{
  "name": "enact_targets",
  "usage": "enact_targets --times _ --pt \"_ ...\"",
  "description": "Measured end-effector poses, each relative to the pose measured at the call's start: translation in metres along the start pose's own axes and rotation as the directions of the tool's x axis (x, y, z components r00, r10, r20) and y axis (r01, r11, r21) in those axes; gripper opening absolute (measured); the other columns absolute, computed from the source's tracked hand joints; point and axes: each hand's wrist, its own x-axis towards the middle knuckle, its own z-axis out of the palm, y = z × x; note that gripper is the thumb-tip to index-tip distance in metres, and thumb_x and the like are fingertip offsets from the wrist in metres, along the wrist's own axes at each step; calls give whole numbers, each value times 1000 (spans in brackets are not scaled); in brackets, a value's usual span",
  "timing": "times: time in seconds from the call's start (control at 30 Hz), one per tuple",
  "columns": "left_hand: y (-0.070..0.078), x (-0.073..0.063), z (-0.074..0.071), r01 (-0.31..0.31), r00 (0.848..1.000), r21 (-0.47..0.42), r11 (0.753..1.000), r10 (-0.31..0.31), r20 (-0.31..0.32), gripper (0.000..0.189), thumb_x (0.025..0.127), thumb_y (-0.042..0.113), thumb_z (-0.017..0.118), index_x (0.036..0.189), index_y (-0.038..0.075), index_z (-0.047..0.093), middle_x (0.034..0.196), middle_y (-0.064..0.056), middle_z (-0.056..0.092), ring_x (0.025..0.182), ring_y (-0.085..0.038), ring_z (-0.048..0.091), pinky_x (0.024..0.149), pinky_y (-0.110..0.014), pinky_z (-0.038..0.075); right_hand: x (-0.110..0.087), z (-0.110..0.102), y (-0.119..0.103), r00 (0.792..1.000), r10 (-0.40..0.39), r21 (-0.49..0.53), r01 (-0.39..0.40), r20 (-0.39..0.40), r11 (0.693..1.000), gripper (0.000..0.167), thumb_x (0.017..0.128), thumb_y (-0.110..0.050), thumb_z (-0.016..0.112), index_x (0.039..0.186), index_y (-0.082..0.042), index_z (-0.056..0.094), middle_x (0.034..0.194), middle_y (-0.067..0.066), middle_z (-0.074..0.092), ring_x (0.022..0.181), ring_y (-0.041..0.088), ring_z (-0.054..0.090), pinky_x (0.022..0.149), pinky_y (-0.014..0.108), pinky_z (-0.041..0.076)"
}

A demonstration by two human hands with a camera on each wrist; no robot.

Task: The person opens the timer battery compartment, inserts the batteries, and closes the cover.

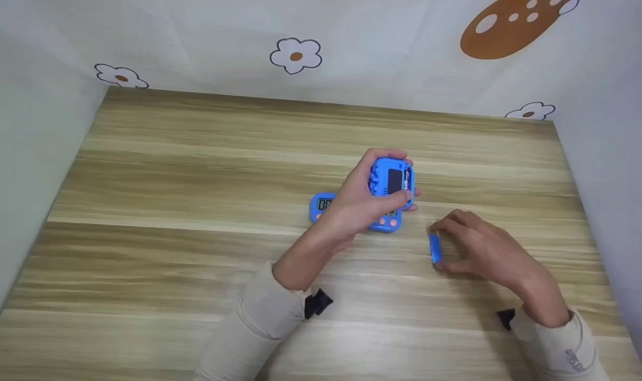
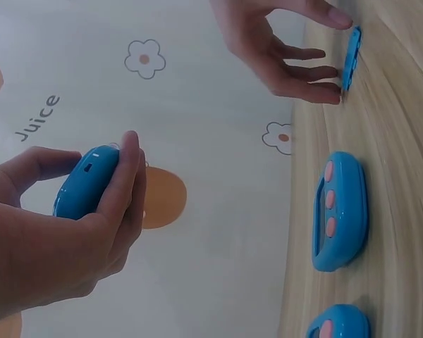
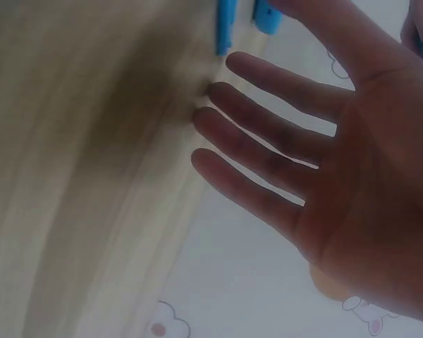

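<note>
My left hand (image 1: 360, 196) grips a blue digital timer (image 1: 382, 177) with its back facing up and its thumb near the lower right edge. The timer's battery slot is uncovered, and a battery (image 1: 407, 179) seems to show in it. On the table lies a small blue battery cover (image 1: 435, 248). My right hand (image 1: 485, 248) reaches around this cover, thumb at the near end and fingertips at the far end. In the right wrist view its fingers (image 3: 268, 134) are fairly straight and spread; whether they touch the cover is unclear.
Below the left hand lie two more blue timers with pink buttons, one on the right (image 2: 342, 211) and another on the left (image 1: 316, 205), partly hidden by the hand in the head view. The wood-grain table (image 1: 167, 185) meets a patterned cloth wall (image 1: 220, 47) behind.
</note>
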Motion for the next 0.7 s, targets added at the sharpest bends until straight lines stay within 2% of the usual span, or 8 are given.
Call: enact_targets --times 0.23,0.43,0.53,0.6,0.7 --pt "0 0 -1 22 1000 7 1000 -22 -9 51 90 -9 62 135 8 43 135 -16 45 108 -38 62 84 -43 56 2 5 -1 1000 -19 -7 19 -23 1000 58 68 -35 89 118 -15 67 111 3 56 95 17 55 79 40 54" --pt "0 0 -1 31 999 7 1000 -31 -11 51 91 -9 61 136 8 43 135 -12 46 105 -34 64 86 -46 55 6 13 -1 994 -82 -37 79 -77 996 58 64 -35 88 110 -9 64 105 2 54 89 15 51 75 34 53" --pt "0 0 0 37 999 19 999 -37 -17 50 91 -7 61 134 10 44 134 -11 47 103 -32 65 85 -46 55 5 12 -3 986 -87 -30 83 -145 996 59 63 -36 86 109 -9 63 104 0 57 90 13 53 74 34 54" --pt "0 0 0 43 999 31 999 -42 -26 49 91 -7 61 134 11 45 133 -9 48 102 -31 66 84 -44 56 4 5 -6 975 -77 25 84 -209 996 60 63 -33 86 112 -9 60 105 -2 59 91 12 56 73 34 55" --pt "0 0 1 55 998 37 998 -53 -38 49 91 -6 61 133 11 46 132 -8 49 102 -31 66 83 -42 56 5 -16 -17 942 -85 152 141 -326 978 60 65 -21 85 117 -10 57 110 -4 60 96 13 57 73 31 54"
